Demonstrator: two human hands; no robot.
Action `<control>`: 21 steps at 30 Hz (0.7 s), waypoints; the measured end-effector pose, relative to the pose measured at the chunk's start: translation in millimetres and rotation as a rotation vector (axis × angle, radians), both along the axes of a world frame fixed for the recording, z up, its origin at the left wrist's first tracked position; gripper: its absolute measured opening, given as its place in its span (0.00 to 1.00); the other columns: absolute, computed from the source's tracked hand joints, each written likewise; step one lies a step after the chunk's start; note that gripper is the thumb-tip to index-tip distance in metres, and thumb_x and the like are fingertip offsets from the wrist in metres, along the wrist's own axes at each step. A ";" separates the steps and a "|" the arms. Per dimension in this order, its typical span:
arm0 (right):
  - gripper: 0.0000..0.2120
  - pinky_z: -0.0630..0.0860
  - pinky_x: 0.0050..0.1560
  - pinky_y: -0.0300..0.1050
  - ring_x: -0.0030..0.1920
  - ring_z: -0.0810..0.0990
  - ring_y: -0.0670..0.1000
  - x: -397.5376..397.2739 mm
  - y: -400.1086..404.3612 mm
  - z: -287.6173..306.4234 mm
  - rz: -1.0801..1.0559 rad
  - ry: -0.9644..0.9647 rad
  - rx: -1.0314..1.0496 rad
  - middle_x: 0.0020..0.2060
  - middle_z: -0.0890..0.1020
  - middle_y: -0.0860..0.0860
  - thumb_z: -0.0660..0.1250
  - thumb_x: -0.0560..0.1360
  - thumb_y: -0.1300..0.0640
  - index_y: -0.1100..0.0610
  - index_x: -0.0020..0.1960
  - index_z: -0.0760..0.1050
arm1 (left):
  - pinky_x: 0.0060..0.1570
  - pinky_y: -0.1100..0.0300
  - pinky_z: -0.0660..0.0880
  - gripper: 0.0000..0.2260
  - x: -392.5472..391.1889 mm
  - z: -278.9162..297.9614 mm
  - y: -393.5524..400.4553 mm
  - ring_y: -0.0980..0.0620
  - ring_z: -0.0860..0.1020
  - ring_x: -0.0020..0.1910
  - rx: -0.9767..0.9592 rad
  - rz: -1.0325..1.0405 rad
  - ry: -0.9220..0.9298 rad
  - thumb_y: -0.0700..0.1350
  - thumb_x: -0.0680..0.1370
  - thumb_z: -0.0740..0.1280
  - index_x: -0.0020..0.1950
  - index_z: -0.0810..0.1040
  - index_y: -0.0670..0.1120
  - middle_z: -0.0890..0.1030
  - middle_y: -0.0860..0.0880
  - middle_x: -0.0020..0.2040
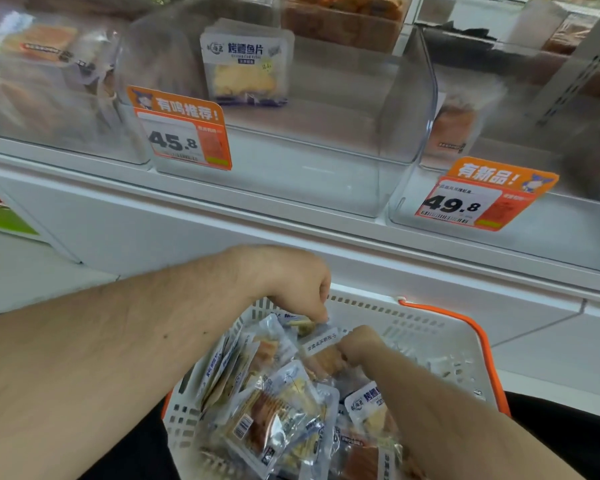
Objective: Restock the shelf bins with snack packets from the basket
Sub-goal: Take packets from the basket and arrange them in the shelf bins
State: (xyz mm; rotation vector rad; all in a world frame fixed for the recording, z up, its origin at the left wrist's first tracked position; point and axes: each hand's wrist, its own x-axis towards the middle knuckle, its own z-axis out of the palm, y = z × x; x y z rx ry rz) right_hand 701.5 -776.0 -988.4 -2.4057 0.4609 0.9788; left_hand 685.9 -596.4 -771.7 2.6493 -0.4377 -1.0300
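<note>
Clear plastic formed the middle shelf bin (291, 140), and it held only a small upright stack of cod fillet packets (246, 64) at its back, with most of its floor bare; by that showing the restocking looked barely begun for this bin, and much was left; the bin to the right (499, 133) held a few brownish packets, blurred, and the bin to the left (49, 81) looked fuller, though too smeared to judge; orange price tags (184, 129) hung on the bin fronts. Below the shelf, the white basket (413, 327) with its orange handle (465, 323) was heaped with snack packets (274, 410) on its left side, while its right side showed bare mesh; so plenty of stock remained to move. Both hands were down in the basket; the left hand (291, 285) had its fingers curled downward with the fingertips (321, 315) touching the top of a packet at the far edge of the pile, seemingly pinching it; the right hand (357, 344) was clenched, its grip closed on an orange-brown packet (326, 358) with a white label strip, just beside the left hand; no packet was lifted clear of the basket.
</note>
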 end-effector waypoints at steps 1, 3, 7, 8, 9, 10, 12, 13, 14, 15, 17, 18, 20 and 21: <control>0.09 0.80 0.46 0.47 0.40 0.77 0.53 1.8 -0.6 10.5 0.038 0.008 0.016 0.42 0.78 0.55 0.64 0.76 0.63 0.56 0.38 0.70 | 0.56 0.53 0.77 0.16 0.3 0.1 -0.1 0.51 0.79 0.48 0.000 0.001 0.000 0.53 0.78 0.68 0.61 0.79 0.46 0.82 0.49 0.57; 0.05 0.76 0.37 0.46 0.37 0.76 0.53 3.0 -1.6 37.4 0.172 -0.017 -0.005 0.40 0.79 0.56 0.63 0.74 0.66 0.59 0.42 0.72 | 0.56 0.53 0.77 0.18 1.2 0.2 -0.6 0.51 0.76 0.45 0.009 -0.001 0.008 0.54 0.78 0.68 0.61 0.79 0.45 0.81 0.49 0.53; 0.09 0.70 0.42 0.44 0.45 0.77 0.56 4.0 -6.0 103.3 0.522 -0.203 -0.054 0.39 0.75 0.50 0.63 0.74 0.64 0.54 0.39 0.67 | 0.40 0.61 0.75 0.17 4.6 1.2 -1.5 0.51 0.77 0.43 0.060 0.014 0.014 0.54 0.77 0.69 0.61 0.78 0.45 0.79 0.50 0.52; 0.11 0.70 0.42 0.44 0.47 0.78 0.57 6.0 -8.8 118.6 0.582 -0.239 -0.038 0.39 0.75 0.50 0.61 0.75 0.64 0.53 0.38 0.66 | 0.36 0.62 0.71 0.15 5.9 0.7 -1.4 0.50 0.75 0.41 0.068 0.022 0.007 0.54 0.76 0.70 0.57 0.78 0.46 0.78 0.49 0.51; 0.11 0.72 0.42 0.46 0.49 0.80 0.58 7.6 -12.4 133.0 0.619 -0.264 -0.008 0.39 0.75 0.50 0.61 0.75 0.64 0.52 0.37 0.66 | 0.35 0.62 0.70 0.14 7.4 0.2 -1.6 0.50 0.74 0.41 0.069 0.042 -0.005 0.55 0.76 0.71 0.55 0.75 0.47 0.77 0.49 0.50; 0.12 0.75 0.43 0.49 0.49 0.81 0.59 9.6 -16.9 147.2 0.627 -0.280 0.036 0.38 0.75 0.49 0.61 0.75 0.64 0.52 0.37 0.66 | 0.36 0.61 0.71 0.16 7.9 0.1 -1.5 0.50 0.75 0.42 0.059 0.068 -0.009 0.55 0.75 0.71 0.56 0.73 0.50 0.77 0.50 0.51; 0.13 0.77 0.42 0.52 0.45 0.82 0.57 10.2 -24.1 177.1 0.610 -0.327 0.136 0.34 0.76 0.47 0.64 0.75 0.66 0.52 0.37 0.68 | 0.44 0.58 0.77 0.26 7.1 2.7 -2.4 0.50 0.80 0.48 -0.002 0.129 0.010 0.56 0.73 0.73 0.68 0.71 0.50 0.79 0.51 0.58; 0.13 0.75 0.40 0.50 0.41 0.82 0.54 9.5 -27.1 191.6 0.596 -0.346 0.192 0.32 0.76 0.45 0.65 0.75 0.67 0.52 0.37 0.69 | 0.49 0.56 0.79 0.31 6.8 4.6 -3.5 0.50 0.80 0.52 -0.044 0.167 0.012 0.57 0.73 0.74 0.71 0.69 0.48 0.79 0.49 0.60; 0.14 0.74 0.39 0.47 0.38 0.81 0.50 8.3 -29.4 204.9 0.573 -0.357 0.255 0.30 0.76 0.44 0.66 0.75 0.68 0.53 0.37 0.69 | 0.52 0.54 0.79 0.31 6.4 5.7 -4.9 0.49 0.80 0.53 -0.097 0.198 0.003 0.56 0.72 0.75 0.71 0.70 0.48 0.80 0.49 0.59; 0.14 0.73 0.40 0.45 0.35 0.79 0.47 6.4 -31.3 218.4 0.548 -0.368 0.312 0.28 0.76 0.43 0.66 0.76 0.68 0.54 0.37 0.70 | 0.51 0.54 0.79 0.26 7.1 6.0 -6.8 0.50 0.81 0.51 -0.165 0.217 -0.013 0.54 0.71 0.76 0.66 0.75 0.49 0.81 0.50 0.55; 0.14 0.72 0.40 0.45 0.33 0.76 0.44 3.1 -34.2 239.5 0.509 -0.388 0.373 0.26 0.76 0.43 0.66 0.77 0.67 0.54 0.37 0.70 | 0.40 0.59 0.76 0.10 7.4 5.7 -10.5 0.51 0.80 0.41 -0.305 0.260 -0.048 0.48 0.72 0.77 0.50 0.81 0.50 0.82 0.52 0.45; 0.13 0.72 0.40 0.44 0.32 0.75 0.43 1.7 -36.3 248.5 0.491 -0.407 0.377 0.27 0.76 0.43 0.66 0.78 0.66 0.54 0.37 0.70 | 0.39 0.60 0.75 0.06 6.5 7.1 -13.0 0.51 0.82 0.40 -0.369 0.277 -0.057 0.45 0.73 0.76 0.47 0.82 0.49 0.84 0.51 0.43; 0.13 0.71 0.39 0.42 0.31 0.73 0.43 -1.8 -39.2 263.6 0.460 -0.461 0.353 0.28 0.76 0.43 0.68 0.77 0.65 0.53 0.38 0.71 | 0.48 0.57 0.80 0.08 4.5 9.3 -17.3 0.49 0.84 0.46 -0.476 0.327 -0.062 0.42 0.73 0.76 0.51 0.84 0.47 0.86 0.51 0.46; 0.12 0.71 0.39 0.40 0.31 0.72 0.42 -4.0 -40.4 270.4 0.455 -0.498 0.326 0.30 0.76 0.43 0.70 0.76 0.62 0.52 0.39 0.71 | 0.50 0.57 0.80 0.08 3.2 11.4 -19.2 0.51 0.84 0.46 -0.516 0.341 -0.077 0.42 0.73 0.76 0.51 0.84 0.48 0.86 0.52 0.45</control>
